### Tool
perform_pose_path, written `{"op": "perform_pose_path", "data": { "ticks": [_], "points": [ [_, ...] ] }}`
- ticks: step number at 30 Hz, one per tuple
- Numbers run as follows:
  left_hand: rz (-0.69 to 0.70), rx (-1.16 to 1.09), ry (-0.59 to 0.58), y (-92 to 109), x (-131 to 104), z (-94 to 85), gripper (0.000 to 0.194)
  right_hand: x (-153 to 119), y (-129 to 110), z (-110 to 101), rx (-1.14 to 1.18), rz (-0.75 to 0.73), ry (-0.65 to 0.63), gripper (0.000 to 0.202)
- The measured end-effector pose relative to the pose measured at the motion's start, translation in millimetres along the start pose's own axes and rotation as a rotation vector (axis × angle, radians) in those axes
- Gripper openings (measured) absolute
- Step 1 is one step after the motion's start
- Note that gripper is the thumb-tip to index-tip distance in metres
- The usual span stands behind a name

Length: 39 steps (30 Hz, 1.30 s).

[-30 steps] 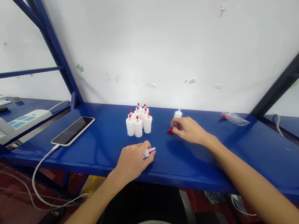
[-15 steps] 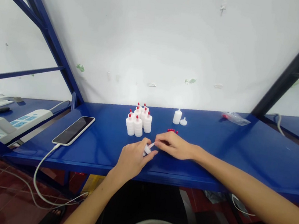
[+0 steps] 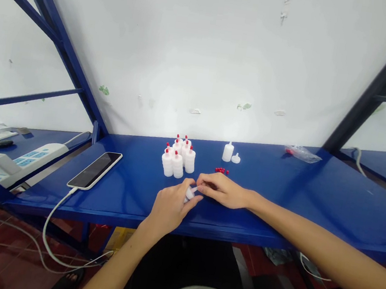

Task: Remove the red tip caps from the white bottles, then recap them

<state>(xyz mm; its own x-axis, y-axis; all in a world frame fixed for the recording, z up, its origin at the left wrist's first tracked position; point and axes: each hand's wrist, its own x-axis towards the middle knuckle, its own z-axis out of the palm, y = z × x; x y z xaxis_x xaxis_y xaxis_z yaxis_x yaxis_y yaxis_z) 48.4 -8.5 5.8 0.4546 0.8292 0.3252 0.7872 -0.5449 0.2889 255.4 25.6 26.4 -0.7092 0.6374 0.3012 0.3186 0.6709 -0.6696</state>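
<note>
Over the glossy blue bench [image 3: 131, 198], our left hand [image 3: 170, 204] and right hand [image 3: 224, 190] meet in front of a cluster of upright white plastic bottles with red tips [image 3: 178, 164], grouped apart probably to leave working room. Our left fingers [image 3: 192, 203] grip a tilted white plastic nozzle bottle [image 3: 189, 195], likely aiming it at our right fingers [image 3: 205, 180], which pinch its tip, any cap there hidden; small red plastic caps [image 3: 222, 171] lie just beyond, presumably for easy reach.
</note>
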Motion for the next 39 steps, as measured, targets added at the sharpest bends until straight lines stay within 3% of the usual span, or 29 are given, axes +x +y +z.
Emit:
{"op": "perform_pose_path", "data": {
  "ticks": [2, 6, 8, 10, 12, 16, 19, 22, 25, 27, 33, 36, 39],
  "points": [
    [-0.03, -0.036, 0.019, 1, -1, -1.1, 0.038, -1, 5, -7, -0.079, 0.02, 0.191, 0.025],
    [-0.03, -0.101, 0.04, 2, -4, -1.4, 0.024, -9, 32, -44, -0.339, 0.174, 0.768, 0.024],
    [0.005, -0.134, 0.047, 1, -3, 0.4, 0.028, -15, 50, -65, -0.442, 0.319, 0.92, 0.025],
    [0.04, -0.205, 0.062, -2, -1, 2.7, 0.026, -20, 67, -80, -0.515, 0.473, 0.975, 0.025],
    [0.057, -0.299, 0.066, -6, 3, 4.3, 0.022, -21, 79, -87, -0.567, 0.614, 0.949, 0.025],
    [0.032, -0.405, -0.015, -9, 6, 1.4, 0.024, -18, 91, -85, -0.62, 0.784, 0.766, 0.026],
    [0.043, -0.416, -0.064, -6, 3, -4.0, 0.027, -16, 93, -84, -0.633, 0.832, 0.669, 0.027],
    [0.08, -0.416, -0.067, -2, 0, -7.8, 0.031, -17, 92, -88, -0.644, 0.817, 0.67, 0.029],
    [0.091, -0.405, -0.048, -1, -2, -8.1, 0.034, -18, 78, -87, -0.651, 0.658, 0.7, 0.027],
    [0.091, -0.362, -0.031, -1, -2, -6.3, 0.03, -17, 60, -76, -0.614, 0.468, 0.623, 0.027],
    [0.034, -0.221, 0.054, -2, 0, 5.2, 0.016, 0, -1, -7, -0.399, -0.065, -0.037, 0.027],
    [0.04, -0.18, 0.077, -3, -2, 9.4, 0.02, 3, -10, 11, -0.363, -0.11, -0.1, 0.03],
    [0.099, -0.148, 0.076, -4, -4, 10.4, 0.02, 3, -9, 14, -0.315, -0.101, -0.085, 0.031]
  ]
}}
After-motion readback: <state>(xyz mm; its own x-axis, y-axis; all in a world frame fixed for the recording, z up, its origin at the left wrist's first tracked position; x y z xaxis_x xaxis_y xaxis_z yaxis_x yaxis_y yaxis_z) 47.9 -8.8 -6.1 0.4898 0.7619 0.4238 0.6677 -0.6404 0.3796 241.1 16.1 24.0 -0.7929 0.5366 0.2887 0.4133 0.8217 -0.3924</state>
